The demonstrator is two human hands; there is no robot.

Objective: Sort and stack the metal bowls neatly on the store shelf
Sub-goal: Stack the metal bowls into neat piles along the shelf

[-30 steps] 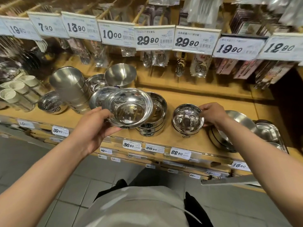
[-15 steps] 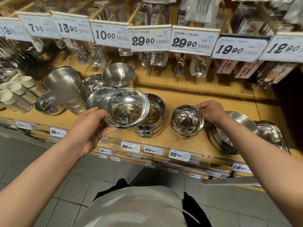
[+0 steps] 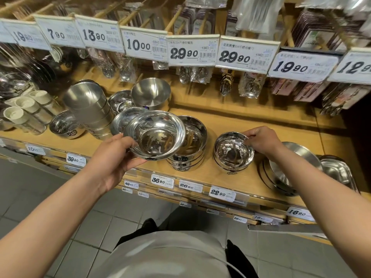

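Fingers: left hand (image 3: 112, 157) still grips wide bowl (image 3: 154, 135), unmoved | right hand (image 3: 261, 140) still pinches small bowl (image 3: 233, 151) rim, right of stack (image 3: 190, 141) | no stacking progress.

The wide-rimmed shiny metal bowl (image 3: 155, 135) and small round polished steel bowl (image 3: 232, 151) gleam mirror-smooth; the light wooden shelf (image 3: 230, 122) looks matt; white paper price tags (image 3: 192, 50) are flat.

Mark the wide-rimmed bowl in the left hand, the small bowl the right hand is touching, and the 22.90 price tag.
wide-rimmed bowl (image 3: 155, 137): head view, on its inner base.
small bowl (image 3: 232, 151): head view, on its inner base.
22.90 price tag (image 3: 221, 193): head view, on the printed digits.
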